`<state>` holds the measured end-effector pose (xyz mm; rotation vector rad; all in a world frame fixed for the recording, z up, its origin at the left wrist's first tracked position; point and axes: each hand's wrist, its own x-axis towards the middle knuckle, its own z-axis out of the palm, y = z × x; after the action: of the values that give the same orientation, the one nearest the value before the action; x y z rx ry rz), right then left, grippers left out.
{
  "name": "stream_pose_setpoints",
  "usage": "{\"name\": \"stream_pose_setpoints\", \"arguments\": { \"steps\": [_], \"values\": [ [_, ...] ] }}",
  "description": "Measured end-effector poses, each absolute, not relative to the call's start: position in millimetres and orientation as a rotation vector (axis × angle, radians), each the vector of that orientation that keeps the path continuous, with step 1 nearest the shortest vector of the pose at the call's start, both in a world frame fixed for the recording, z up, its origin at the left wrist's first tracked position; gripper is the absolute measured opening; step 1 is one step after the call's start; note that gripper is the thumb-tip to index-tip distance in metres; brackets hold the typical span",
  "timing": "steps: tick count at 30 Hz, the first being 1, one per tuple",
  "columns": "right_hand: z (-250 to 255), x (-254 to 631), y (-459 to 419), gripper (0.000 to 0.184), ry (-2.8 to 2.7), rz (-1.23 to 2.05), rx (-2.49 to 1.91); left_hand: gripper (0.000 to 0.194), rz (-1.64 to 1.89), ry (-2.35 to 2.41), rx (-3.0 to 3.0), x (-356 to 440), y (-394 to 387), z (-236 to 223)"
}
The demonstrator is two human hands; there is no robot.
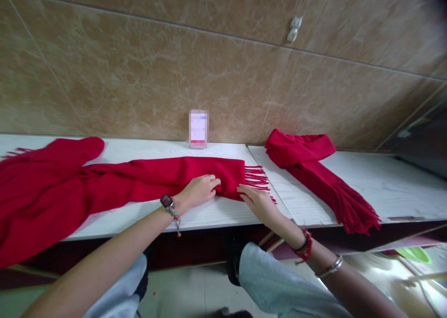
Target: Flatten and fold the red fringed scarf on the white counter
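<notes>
A long red scarf (164,176) lies stretched along the white table, its fringed end toward the right and its left part bunched in loose folds. My left hand (199,191) has its fingers curled and closed on the scarf's near edge, a little short of the fringe. At the corner beside the fringe (256,177), my right hand (260,204) pinches the near edge between thumb and fingers. The fingertips of both hands are partly hidden against the cloth. A second red scarf (303,162), folded over on itself, rests further right with its fringe hanging past the front edge.
A phone (198,129) with a blurred screen leans upright against the brown tiled wall (139,76). The white tabletop (223,215) has a seam between the two scarves. A small white fitting (294,28) is on the wall. Below right is a green basin (414,254).
</notes>
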<state>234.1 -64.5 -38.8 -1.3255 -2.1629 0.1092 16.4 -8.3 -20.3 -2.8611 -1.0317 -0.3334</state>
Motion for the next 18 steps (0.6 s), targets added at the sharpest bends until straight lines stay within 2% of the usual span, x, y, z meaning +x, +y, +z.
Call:
{"name": "stream_pose_setpoints", "arguments": {
  "steps": [9, 13, 15, 18],
  "values": [
    [-46, 245, -64, 0.029, -2.352, 0.16, -1.352, 0.02, -0.256, -0.753, -2.917, 1, -7, -15],
    [-31, 249, -66, 0.025, -2.419, 0.16, -1.321, 0.038, -0.195, -0.757, -3.09, 0, -6, -16],
    [-18, 250, -61, 0.021, -2.444, 0.184, -1.275, 0.036, -0.164, -0.806, -3.152, 2, -4, -13],
    [-3, 244, -39, 0.025, -2.325, 0.13, -1.353, 0.034, -0.247, -0.87, -3.129, 11, 0, -8]
  ]
}}
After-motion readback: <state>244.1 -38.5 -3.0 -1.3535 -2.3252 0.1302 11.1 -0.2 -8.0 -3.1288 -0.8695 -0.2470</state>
